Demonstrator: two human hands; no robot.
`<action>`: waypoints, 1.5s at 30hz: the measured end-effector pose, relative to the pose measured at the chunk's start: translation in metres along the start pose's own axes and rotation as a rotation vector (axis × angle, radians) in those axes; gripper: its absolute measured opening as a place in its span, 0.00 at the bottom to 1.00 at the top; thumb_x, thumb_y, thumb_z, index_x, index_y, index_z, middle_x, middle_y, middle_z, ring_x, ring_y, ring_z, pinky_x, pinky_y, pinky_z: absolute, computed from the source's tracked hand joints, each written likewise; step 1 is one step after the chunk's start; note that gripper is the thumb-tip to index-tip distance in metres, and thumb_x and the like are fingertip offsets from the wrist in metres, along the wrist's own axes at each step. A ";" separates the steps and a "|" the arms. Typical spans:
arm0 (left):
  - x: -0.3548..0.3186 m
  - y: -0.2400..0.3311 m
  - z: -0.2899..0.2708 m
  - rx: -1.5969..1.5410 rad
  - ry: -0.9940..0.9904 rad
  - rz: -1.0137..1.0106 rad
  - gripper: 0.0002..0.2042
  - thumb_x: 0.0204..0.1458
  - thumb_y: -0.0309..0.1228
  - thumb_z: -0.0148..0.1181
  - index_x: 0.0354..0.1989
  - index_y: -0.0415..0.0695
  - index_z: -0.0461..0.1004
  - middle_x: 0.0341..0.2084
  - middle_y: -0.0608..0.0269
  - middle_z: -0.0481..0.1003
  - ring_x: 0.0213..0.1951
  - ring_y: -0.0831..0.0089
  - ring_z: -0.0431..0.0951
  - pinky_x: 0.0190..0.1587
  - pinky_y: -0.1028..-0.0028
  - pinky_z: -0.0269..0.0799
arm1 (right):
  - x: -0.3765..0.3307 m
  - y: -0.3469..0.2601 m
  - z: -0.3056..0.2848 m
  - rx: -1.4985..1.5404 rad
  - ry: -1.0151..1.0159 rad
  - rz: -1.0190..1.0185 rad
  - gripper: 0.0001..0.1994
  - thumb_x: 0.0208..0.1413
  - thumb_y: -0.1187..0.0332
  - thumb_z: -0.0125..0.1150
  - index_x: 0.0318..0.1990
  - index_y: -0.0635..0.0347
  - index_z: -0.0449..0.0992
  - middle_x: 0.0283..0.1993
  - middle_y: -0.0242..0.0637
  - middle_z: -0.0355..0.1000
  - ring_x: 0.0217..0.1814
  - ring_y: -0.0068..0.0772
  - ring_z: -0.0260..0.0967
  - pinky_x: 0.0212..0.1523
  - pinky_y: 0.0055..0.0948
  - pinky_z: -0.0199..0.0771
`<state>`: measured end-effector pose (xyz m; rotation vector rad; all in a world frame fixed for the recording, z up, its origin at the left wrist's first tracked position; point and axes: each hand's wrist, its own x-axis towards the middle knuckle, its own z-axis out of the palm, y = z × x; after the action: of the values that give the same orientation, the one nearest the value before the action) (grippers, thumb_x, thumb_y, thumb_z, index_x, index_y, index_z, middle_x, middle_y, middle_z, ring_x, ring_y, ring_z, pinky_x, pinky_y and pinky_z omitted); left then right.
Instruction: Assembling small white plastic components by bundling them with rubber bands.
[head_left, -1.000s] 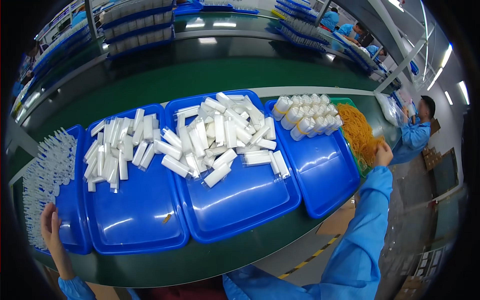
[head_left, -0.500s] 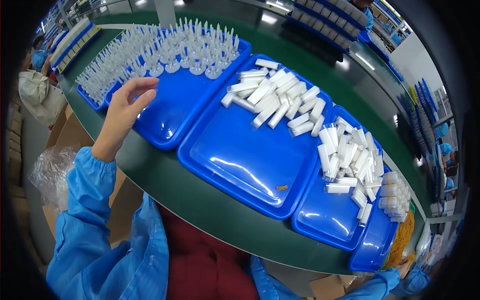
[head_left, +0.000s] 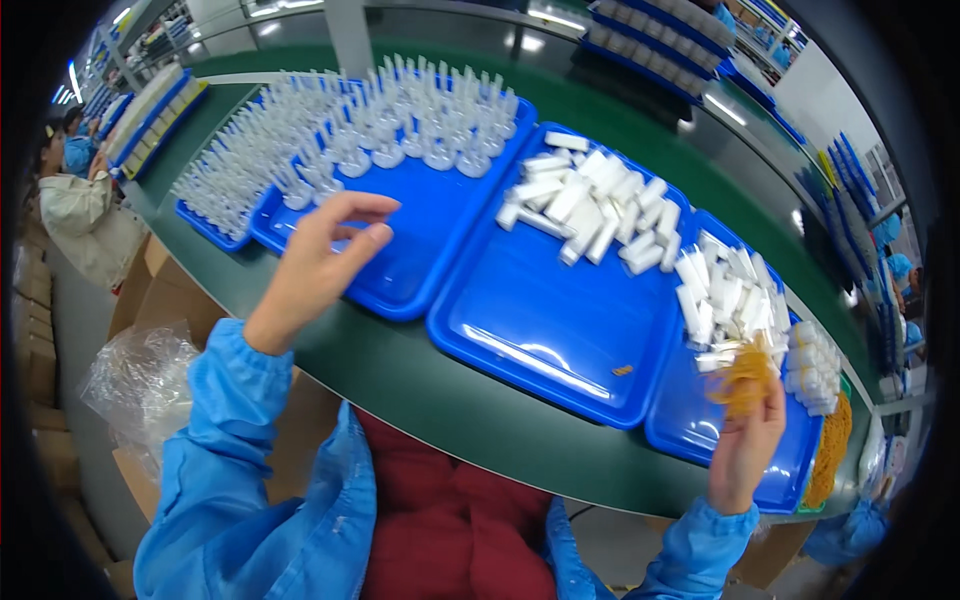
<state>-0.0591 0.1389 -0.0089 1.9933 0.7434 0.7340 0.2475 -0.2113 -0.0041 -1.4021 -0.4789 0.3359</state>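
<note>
Right hand is pinching a bunch of bands at the fingertips, palm side partly turned to camera. Bunch is looking amber-orange, thin strands looping loosely over each other, ragged outline, wider than the fingers gripping it; edges are blurring a bit, so single loops aren't all reading clearly. It's sitting in front of the lower edge of the right pile of white packets, over the blue tray carrying that pile; can't tell if strands are touching the packets. Same-coloured bands are lying heaped in a green tray at the far right. White bundles are standing just beside that heap. A small orange-brown scrap is lying in the wide blue tray, in front of its own pile of white packets. Left hand is holding its thumb and fingers apart, curved, over the next blue tray, near the clear stemmed parts standing on round bases. All trays are resting on the green desk.
</note>
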 end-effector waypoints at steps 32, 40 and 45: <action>0.012 0.035 -0.009 0.682 -0.263 0.417 0.10 0.46 0.20 0.64 0.38 0.42 0.77 0.31 0.57 0.73 0.33 0.57 0.77 0.34 0.64 0.73 | 0.107 0.041 0.146 -1.165 -0.698 -0.966 0.12 0.41 0.80 0.61 0.36 0.57 0.75 0.35 0.36 0.72 0.42 0.41 0.70 0.42 0.37 0.70; -0.012 0.015 -0.004 0.353 -0.152 0.191 0.13 0.47 0.15 0.65 0.41 0.39 0.78 0.36 0.58 0.75 0.36 0.65 0.79 0.40 0.73 0.77 | 0.100 0.026 0.140 -1.017 -0.446 -0.652 0.04 0.52 0.77 0.62 0.35 0.61 0.75 0.33 0.44 0.75 0.38 0.46 0.75 0.35 0.43 0.76; -0.019 0.019 -0.003 0.332 -0.007 0.207 0.12 0.50 0.15 0.63 0.44 0.39 0.78 0.39 0.57 0.74 0.39 0.66 0.80 0.42 0.72 0.76 | 0.092 0.038 0.154 -1.436 -0.512 -0.715 0.08 0.49 0.73 0.66 0.35 0.63 0.75 0.32 0.46 0.75 0.39 0.45 0.75 0.37 0.41 0.78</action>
<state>-0.0693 0.1186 0.0053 2.4002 0.6965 0.7608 0.2507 -0.0285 -0.0157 -2.3400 -1.8185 -0.3665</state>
